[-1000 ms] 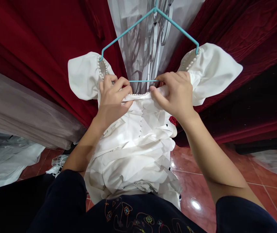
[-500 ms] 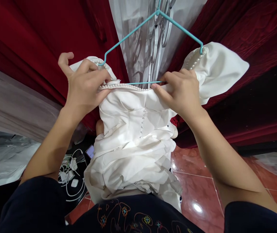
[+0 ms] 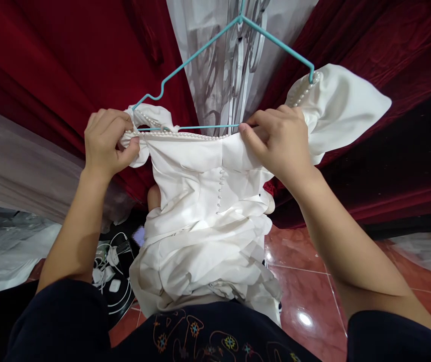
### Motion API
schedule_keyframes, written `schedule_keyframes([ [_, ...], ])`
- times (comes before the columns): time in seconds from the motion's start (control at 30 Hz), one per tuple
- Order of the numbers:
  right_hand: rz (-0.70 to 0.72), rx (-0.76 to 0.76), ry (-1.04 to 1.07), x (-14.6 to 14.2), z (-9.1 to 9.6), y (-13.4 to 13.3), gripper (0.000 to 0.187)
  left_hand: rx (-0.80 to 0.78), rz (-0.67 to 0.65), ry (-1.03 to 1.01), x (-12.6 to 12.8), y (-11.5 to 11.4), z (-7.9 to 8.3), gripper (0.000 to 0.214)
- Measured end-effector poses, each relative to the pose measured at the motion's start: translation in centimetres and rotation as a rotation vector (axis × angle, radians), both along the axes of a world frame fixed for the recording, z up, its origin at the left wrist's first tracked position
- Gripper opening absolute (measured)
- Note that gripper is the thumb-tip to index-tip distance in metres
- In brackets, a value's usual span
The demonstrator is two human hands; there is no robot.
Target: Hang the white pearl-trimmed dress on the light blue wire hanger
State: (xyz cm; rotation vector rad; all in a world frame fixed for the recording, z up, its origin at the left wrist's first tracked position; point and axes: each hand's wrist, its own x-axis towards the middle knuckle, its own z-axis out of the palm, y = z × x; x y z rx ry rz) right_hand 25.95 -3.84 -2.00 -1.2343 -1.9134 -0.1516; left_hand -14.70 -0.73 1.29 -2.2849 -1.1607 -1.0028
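A white dress (image 3: 188, 161) with a pearl-trimmed neckline and a row of small buttons lies over my lap. My left hand (image 3: 105, 141) is closed on the dress at its left shoulder, where the sleeve is bunched. Closed on the bodice's upper right edge is my right hand (image 3: 279, 141), thumb in front. A light-blue hanger (image 3: 200, 50) stands above the neckline. Its right end sits inside the puffed right sleeve, at the pearl edge; its left end goes behind the cloth by my left fingers. Between my hands, the hanger's lower bar shows just above the neckline.
Dark red curtains (image 3: 68, 65) hang on both sides, with white cloth and metal scrollwork (image 3: 238, 75) between them. White cables and a charger (image 3: 112, 256) lie on a black surface at lower left. Red floor tiles (image 3: 302, 281) show at right, and sheer white fabric (image 3: 15, 241) at left.
My left hand has moved left along the neckline to the shoulder, and the left end of the hanger now reaches into the cloth there. My right hand has stayed nearly in place.
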Motion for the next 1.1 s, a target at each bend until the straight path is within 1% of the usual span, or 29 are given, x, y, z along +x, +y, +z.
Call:
schedule_keyframes([
  [0.1, 0.005, -0.018, 0.002, 0.2, 0.3, -0.3, 0.035, 0.108, 0.014, -0.065, 0.2, -0.2, -0.5, 0.023],
  [0.23, 0.004, -0.023, 0.003, 0.5, 0.5, -0.8, 0.034, 0.294, 0.036, -0.083, 0.6, -1.3, -0.3, 0.024],
  [0.3, -0.001, -0.034, 0.002, 0.4, 0.5, -0.8, 0.034, 0.303, 0.035, -0.063, 0.6, -2.2, -0.3, 0.026],
  [0.37, 0.000, -0.049, 0.008, 0.3, 0.4, -0.6, 0.035, 0.198, 0.043, -0.056, 0.7, -3.0, -0.5, 0.031],
  [0.43, 0.007, -0.064, 0.023, 0.1, 0.2, -0.2, 0.037, 0.021, 0.032, -0.058, 0.8, -3.7, -1.1, 0.031],
  [0.53, 0.015, -0.075, 0.044, -0.2, -0.2, 0.3, 0.040, -0.240, -0.037, -0.051, 1.0, -3.9, -2.1, 0.017],
  [0.6, 0.017, -0.056, 0.047, -0.3, -0.4, 0.5, 0.042, -0.344, -0.090, -0.069, 1.1, -3.8, -2.7, 0.013],
  [0.67, 0.018, -0.025, 0.045, -0.2, -0.5, 0.5, 0.044, -0.351, -0.128, -0.136, 1.2, -3.6, -2.8, 0.014],
  [0.77, 0.013, -0.001, 0.039, 0.0, -0.3, 0.1, 0.044, -0.268, -0.151, -0.270, 1.6, -3.7, -2.4, 0.014],
  [0.83, 0.008, 0.000, 0.040, 0.1, -0.2, -0.1, 0.043, -0.231, -0.175, -0.338, 2.5, -4.2, -2.0, 0.011],
  [0.9, 0.009, -0.004, 0.048, 0.0, -0.2, -0.2, 0.039, -0.274, -0.202, -0.410, 3.9, -4.9, -1.9, 0.008],
  [1.0, 0.027, -0.014, 0.062, -0.6, -0.4, -0.3, 0.027, -0.425, -0.227, -0.628, 7.0, -5.5, -2.2, 0.003],
  [1.03, 0.035, -0.016, 0.062, -0.9, -0.5, -0.3, 0.021, -0.470, -0.234, -0.701, 8.2, -5.4, -2.5, 0.008],
  [1.1, 0.054, -0.017, 0.053, -1.4, -0.8, -0.4, 0.015, -0.505, -0.256, -0.833, 10.4, -4.7, -2.8, 0.024],
])
